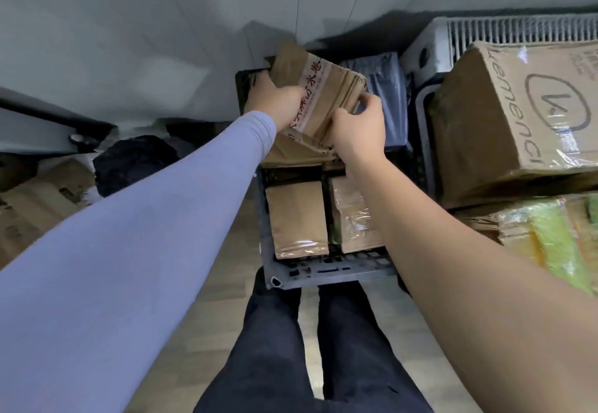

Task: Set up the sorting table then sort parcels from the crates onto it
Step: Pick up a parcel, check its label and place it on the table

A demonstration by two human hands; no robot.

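A grey plastic crate [326, 271] stands on the floor in front of my legs, packed with brown cardboard parcels. Both hands hold one parcel [318, 95], a brown box with a tape strip printed in red characters, tilted at the crate's far end. My left hand [275, 97] grips its left side and my right hand [357, 124] grips its near right corner. Two taped parcels [296, 218] lie side by side in the near part of the crate. A blue-grey poly mailer [386, 88] lies at the far right of the crate.
A large printed carton [517, 114] sits on a second crate to the right, with yellow-green wrapped packs [550, 241] below it. A white slatted unit [517, 32] is behind. Cardboard boxes [35, 205] and a dark bundle [132, 160] lie at left. A pale wall rises ahead.
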